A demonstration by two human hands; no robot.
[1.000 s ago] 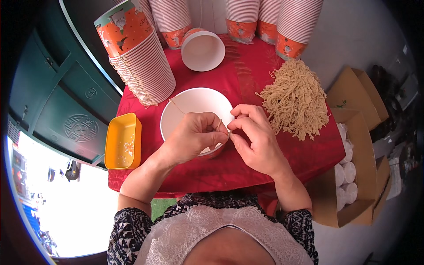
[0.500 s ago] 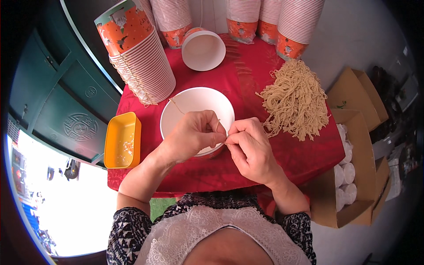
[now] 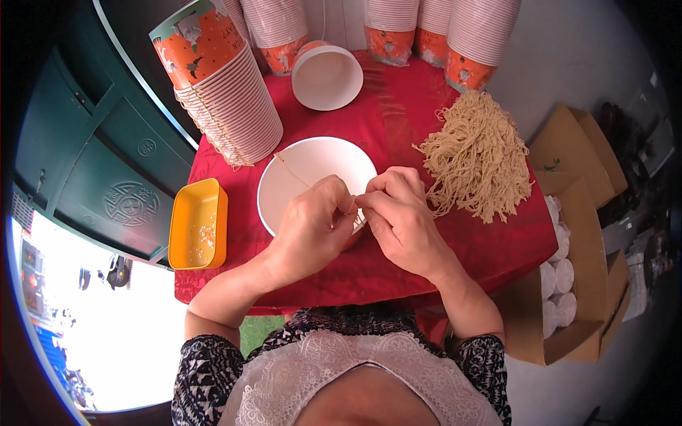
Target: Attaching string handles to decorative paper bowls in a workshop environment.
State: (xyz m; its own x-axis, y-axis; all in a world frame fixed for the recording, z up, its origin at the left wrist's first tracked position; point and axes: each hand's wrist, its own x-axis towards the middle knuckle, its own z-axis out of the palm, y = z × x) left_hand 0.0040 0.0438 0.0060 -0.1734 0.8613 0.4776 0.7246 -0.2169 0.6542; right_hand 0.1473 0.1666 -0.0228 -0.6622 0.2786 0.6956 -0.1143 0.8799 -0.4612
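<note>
A white-lined paper bucket (image 3: 302,157) stands before me, its outside orange where it shows below my hands. A thin tan string (image 3: 289,169) runs from its far left rim to my left hand (image 3: 309,227). That hand is closed over the near rim, thumb and fingers pinching the string. My right hand (image 3: 401,224) meets it at the near right rim, also in a pinch; the string end between the fingertips is mostly hidden. To the right lies a heap of tan strings (image 3: 476,160). At the left leans a tall stack of paper buckets (image 3: 238,106) with string loops along its side.
A yellow tub (image 3: 186,220) with small white and orange bits sits at the table's left edge. Another bucket (image 3: 327,78) lies tipped behind. Wrapped bucket stacks (image 3: 483,32) line the back of the red-covered table (image 3: 455,263). Cardboard boxes (image 3: 590,284) with white rolls stand on the right.
Both hands have moved slightly away from me, still pinched together at the near rim. More of the string now shows between the far left rim and my left hand.
</note>
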